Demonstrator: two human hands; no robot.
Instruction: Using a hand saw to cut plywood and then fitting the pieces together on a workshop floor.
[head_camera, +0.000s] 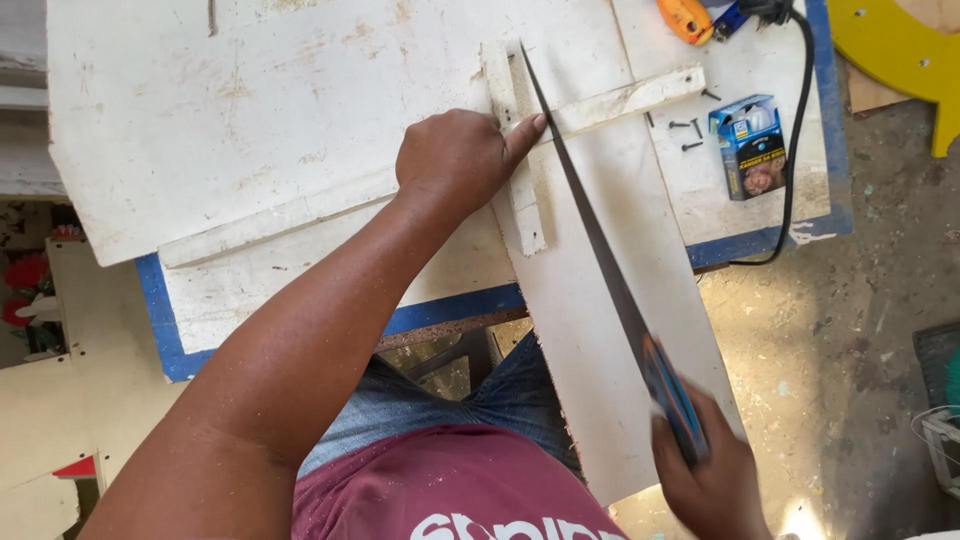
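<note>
My left hand (455, 155) presses down on a narrow white wooden strip (620, 100) that lies across a long white board (600, 330); the thumb points toward the saw blade. My right hand (710, 480) grips the blue handle of a hand saw (590, 220). The blade runs diagonally from the handle up to the strip, its tip near the board's far end. A second short white strip (512, 150) lies lengthwise under my left hand. The long board juts out over the table's near edge toward my lap.
The work table (170, 320) has a white top with a blue rim. A small blue box (750, 145) and several dark screws (688, 130) lie at the right. An orange power tool (690, 18) with a black cord (795, 150) sits at the far right corner. A yellow shape (900, 50) lies beyond.
</note>
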